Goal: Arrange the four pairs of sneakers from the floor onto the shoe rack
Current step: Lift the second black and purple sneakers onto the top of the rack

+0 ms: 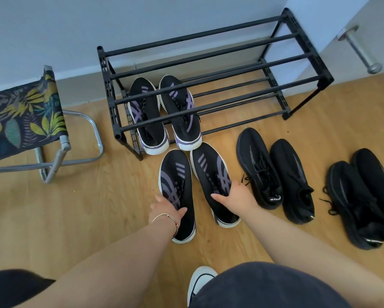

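Both arms reach forward and down: left hand, bracelet on wrist, fingers curled round the left purple-striped sneaker; right hand fingers clamped over the right purple-striped sneaker, both on the floor at 6 o'clock of the shoe rack. One matching pair sits on the rack's lower tier; two black pairs lie at 3 o'clock of the hands.

Bright, even daylight (soft shadows), edges fisheye-warped.

Black-purple sneakers; black rack; seemingly all-black pairs.
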